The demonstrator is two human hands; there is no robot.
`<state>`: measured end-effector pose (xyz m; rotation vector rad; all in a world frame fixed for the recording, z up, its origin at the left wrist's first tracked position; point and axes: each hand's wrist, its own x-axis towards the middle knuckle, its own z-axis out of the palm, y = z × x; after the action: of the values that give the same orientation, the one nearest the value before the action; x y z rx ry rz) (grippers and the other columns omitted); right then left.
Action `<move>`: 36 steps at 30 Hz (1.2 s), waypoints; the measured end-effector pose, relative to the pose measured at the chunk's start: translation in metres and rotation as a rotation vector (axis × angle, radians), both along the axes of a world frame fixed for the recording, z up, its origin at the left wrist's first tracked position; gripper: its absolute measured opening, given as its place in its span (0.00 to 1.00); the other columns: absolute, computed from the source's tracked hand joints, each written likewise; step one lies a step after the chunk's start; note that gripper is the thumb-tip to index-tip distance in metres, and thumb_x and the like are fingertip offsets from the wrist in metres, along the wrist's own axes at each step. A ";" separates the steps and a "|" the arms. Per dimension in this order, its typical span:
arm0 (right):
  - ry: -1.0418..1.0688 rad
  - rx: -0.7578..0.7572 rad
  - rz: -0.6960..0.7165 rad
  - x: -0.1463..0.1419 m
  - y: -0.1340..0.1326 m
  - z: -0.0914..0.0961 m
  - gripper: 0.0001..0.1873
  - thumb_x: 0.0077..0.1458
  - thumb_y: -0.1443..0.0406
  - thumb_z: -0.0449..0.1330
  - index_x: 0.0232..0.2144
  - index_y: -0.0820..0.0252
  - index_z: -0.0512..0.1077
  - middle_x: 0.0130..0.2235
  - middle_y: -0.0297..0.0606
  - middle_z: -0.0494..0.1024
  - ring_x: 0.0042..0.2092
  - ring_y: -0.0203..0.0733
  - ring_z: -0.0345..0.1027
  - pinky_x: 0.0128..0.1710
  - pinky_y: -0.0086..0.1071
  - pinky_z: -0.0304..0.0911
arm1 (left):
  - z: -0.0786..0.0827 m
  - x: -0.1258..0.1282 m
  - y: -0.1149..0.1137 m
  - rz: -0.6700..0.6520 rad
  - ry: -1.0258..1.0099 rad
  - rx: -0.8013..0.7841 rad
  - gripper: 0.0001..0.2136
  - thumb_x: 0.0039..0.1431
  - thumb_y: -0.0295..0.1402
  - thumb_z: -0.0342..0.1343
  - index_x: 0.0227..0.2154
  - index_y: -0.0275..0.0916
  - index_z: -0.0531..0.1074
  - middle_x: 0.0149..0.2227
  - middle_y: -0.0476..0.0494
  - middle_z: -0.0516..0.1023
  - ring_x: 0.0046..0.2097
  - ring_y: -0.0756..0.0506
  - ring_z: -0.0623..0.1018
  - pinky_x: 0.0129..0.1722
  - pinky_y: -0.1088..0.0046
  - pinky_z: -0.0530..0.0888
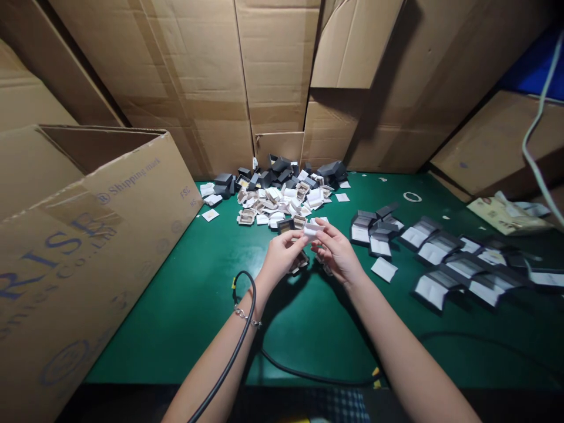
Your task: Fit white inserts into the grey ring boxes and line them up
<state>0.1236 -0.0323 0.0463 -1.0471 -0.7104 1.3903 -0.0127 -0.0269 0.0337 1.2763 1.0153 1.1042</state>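
Between my two hands is a small white folded card insert [312, 230], raised over the green table. The thumb and fingers of my left hand [284, 254] pinch its left side. My right hand [337, 249] grips its right side, the other fingers curled below. Under and just behind the hands lie several small box pieces, partly hidden by the fingers. Beyond them rises a heap of white card inserts [282, 201], with small black boxes [279, 170] piled at its back.
Open black boxes with white inserts [434, 288] stand in rows on the right. A large cardboard carton [101, 235] takes up the left. Black cables [317, 379] run by both arms. A white ring [412, 197] and a yellowish packet [506, 214] lie at the back right.
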 end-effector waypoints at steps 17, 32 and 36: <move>0.127 -0.143 -0.043 0.011 0.007 -0.011 0.15 0.38 0.59 0.69 0.29 0.54 0.70 0.17 0.22 0.69 0.14 0.26 0.55 0.17 0.25 0.63 | -0.027 -0.019 0.024 0.118 0.501 0.081 0.13 0.53 0.44 0.56 0.31 0.39 0.75 0.38 0.43 0.77 0.45 0.42 0.73 0.51 0.62 0.66; 0.087 -0.053 -0.045 0.010 0.008 -0.009 0.13 0.37 0.61 0.69 0.26 0.56 0.69 0.21 0.25 0.73 0.18 0.29 0.63 0.22 0.27 0.66 | -0.028 -0.009 0.019 0.206 0.346 0.211 0.22 0.42 0.33 0.66 0.44 0.40 0.71 0.51 0.39 0.64 0.52 0.42 0.70 0.53 0.63 0.67; 0.007 0.010 -0.079 0.012 0.009 -0.010 0.19 0.32 0.57 0.72 0.27 0.57 0.71 0.21 0.27 0.74 0.19 0.31 0.65 0.19 0.25 0.62 | -0.022 -0.005 0.011 0.165 0.216 0.189 0.25 0.42 0.34 0.66 0.45 0.40 0.65 0.46 0.41 0.70 0.45 0.44 0.74 0.48 0.63 0.71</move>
<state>0.1353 -0.0232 0.0359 -1.0513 -0.6636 1.3209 -0.0174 -0.0162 0.0121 1.5099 1.2172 1.2298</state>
